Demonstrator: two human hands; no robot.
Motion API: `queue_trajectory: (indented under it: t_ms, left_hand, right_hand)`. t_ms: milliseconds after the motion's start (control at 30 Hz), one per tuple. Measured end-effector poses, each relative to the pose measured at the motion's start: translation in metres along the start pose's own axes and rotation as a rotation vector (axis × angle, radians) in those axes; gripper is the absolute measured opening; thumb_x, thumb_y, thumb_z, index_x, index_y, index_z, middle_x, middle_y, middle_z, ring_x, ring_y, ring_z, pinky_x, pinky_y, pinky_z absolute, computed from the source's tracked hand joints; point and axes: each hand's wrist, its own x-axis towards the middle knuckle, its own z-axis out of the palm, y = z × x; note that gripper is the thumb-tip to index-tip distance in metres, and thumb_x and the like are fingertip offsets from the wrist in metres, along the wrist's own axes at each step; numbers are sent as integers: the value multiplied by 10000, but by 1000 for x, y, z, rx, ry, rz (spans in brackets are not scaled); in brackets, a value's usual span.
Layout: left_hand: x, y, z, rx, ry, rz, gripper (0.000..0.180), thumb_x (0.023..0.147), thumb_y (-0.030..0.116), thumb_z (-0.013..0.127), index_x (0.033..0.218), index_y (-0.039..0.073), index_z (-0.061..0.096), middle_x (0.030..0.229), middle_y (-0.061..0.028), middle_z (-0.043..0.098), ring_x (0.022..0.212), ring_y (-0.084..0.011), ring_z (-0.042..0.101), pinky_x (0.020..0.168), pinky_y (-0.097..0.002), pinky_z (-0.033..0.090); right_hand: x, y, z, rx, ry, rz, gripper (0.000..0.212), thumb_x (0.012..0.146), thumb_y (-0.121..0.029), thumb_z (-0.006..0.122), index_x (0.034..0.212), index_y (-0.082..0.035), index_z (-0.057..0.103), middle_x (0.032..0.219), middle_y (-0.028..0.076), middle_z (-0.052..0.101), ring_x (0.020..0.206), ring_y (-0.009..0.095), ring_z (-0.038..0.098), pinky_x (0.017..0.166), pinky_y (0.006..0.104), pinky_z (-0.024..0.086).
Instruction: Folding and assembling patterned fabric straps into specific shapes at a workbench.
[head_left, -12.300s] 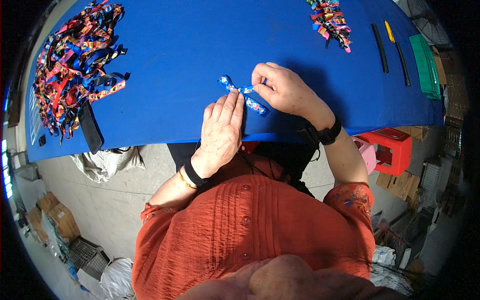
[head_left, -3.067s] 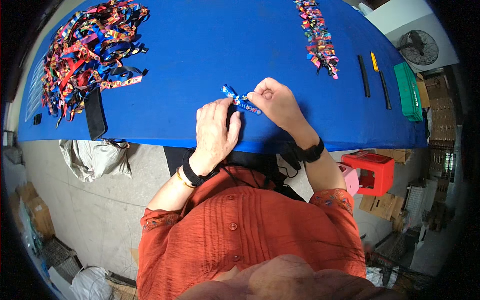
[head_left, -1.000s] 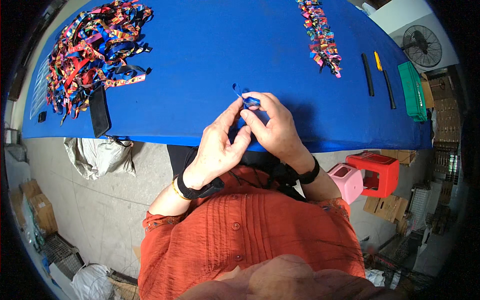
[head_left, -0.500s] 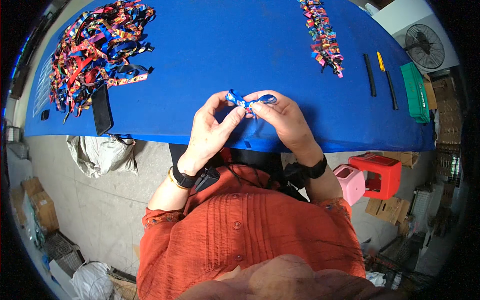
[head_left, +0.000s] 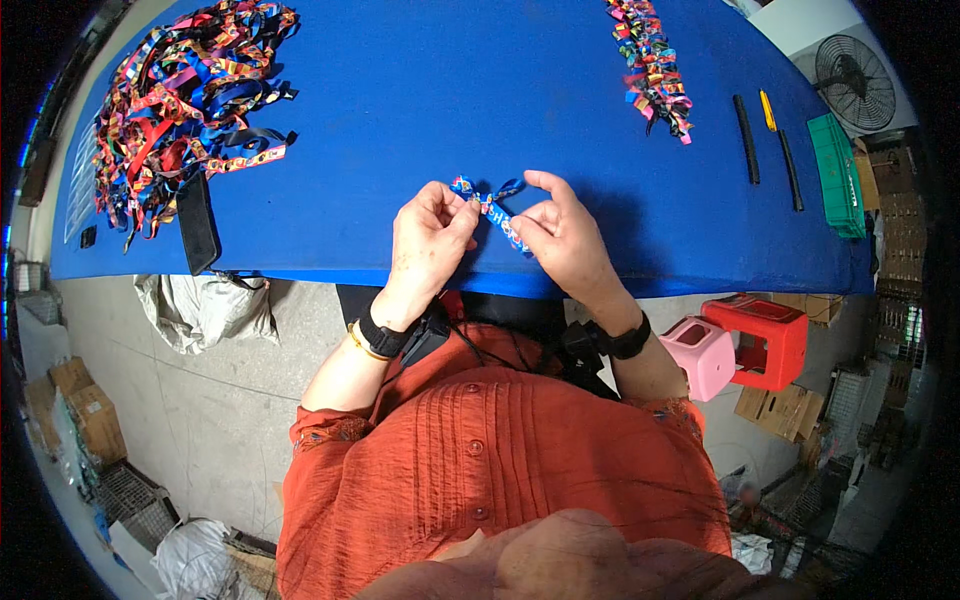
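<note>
Above the near edge of the blue-covered table, a blue printed ribbon [head_left: 497, 215] is looped into a bow shape between my hands. My left hand [head_left: 432, 228] pinches its middle, with one loop sticking out past the fingertips. My right hand [head_left: 562, 235] grips the flat tail between thumb and bent fingers, while its index finger is raised near the other loop. Part of the ribbon under my left thumb is hidden. At the far right lies a row of small bright ribbon bows [head_left: 652, 70]. A tangled heap of colourful ribbons [head_left: 180, 110] covers the table's left end.
A black phone-like slab [head_left: 199, 224] lies at the left near edge. On the right are dark rods [head_left: 746, 139], a yellow tool [head_left: 767, 110] and a green basket [head_left: 836, 175]. A fan [head_left: 853, 82] stands beyond. Pink [head_left: 700, 358] and red stools [head_left: 770, 343] stand below.
My right hand has shifted from the bow's middle to its tail, drawing the tail out down and right. My left hand keeps its pinch. The view has shifted slightly.
</note>
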Motion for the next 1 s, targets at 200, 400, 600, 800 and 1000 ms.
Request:
queue_trajectory:
  t_ms: [200,400,600,800,1000]
  left_hand:
    - [7,7,7,248,61,-44,171,962,117,698,981,-8,583,786,-77,695,562,-127,649,515,-289,525]
    - [6,11,-4,533,79,73,403,948,151,701,1262,-33,528,951,-143,736,585,-179,707,531,-318,550]
    - [-13,24,-14,840,166,318,344,881,65,687,1199,-19,589,1181,-224,642,994,-393,658,841,-469,525]
    - [-24,-3,-5,1116,68,706,450,791,41,645,1237,-17,626,1236,-184,627,1102,-346,591,970,-471,456]
    - [-23,-21,-1,1132,-14,726,519,818,66,607,1319,-68,589,1306,-208,613,1188,-357,578,1011,-476,437]
  right_hand:
    - [-10,-3,-3,-351,56,-6,350,892,-149,730,1200,-21,623,806,148,703,718,295,707,652,414,540]
    - [-12,-11,-3,-550,197,-201,221,883,-137,717,1089,-63,682,889,133,695,783,336,694,691,452,545]
    - [-10,-20,-2,-648,181,-482,188,879,-55,719,1067,-43,727,909,113,676,777,273,669,685,375,536]
    - [0,-17,9,-679,104,-594,221,875,-34,694,1093,-38,735,926,108,666,847,296,651,756,410,526]
    - [5,-12,14,-830,54,-631,257,889,-49,672,1137,-67,736,895,73,632,810,264,622,721,390,492]
